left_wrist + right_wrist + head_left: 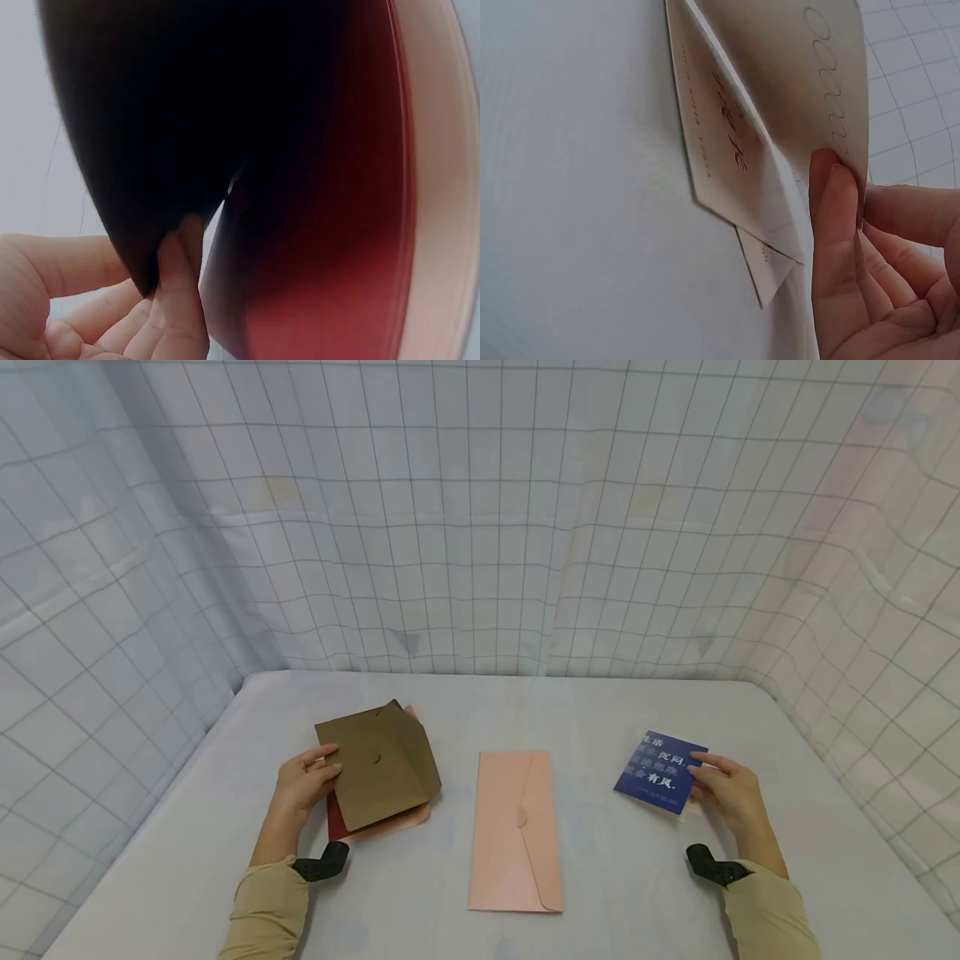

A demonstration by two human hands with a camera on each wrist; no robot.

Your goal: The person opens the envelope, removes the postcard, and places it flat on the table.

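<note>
My left hand (302, 783) pinches the left edge of an olive-brown envelope (367, 777), which lies tilted over a stack. Beneath it show a red envelope (336, 823) and a pale pink envelope (408, 820). In the left wrist view, the held envelope (150, 112) is dark and lifted off the red one. On the right, my right hand (733, 793) pinches the right edge of a blue card (660, 772) with white Chinese characters. Its pale back (810, 67), with a looping line, faces the right wrist camera. Other cards (720, 150) with handwriting-like print lie under it.
A long pink envelope (513, 860), flap side up, lies between the hands on the white table (592, 718). Grid-patterned white curtains (480, 527) hang behind and at both sides. A black wrist device (322, 862) sits on each arm.
</note>
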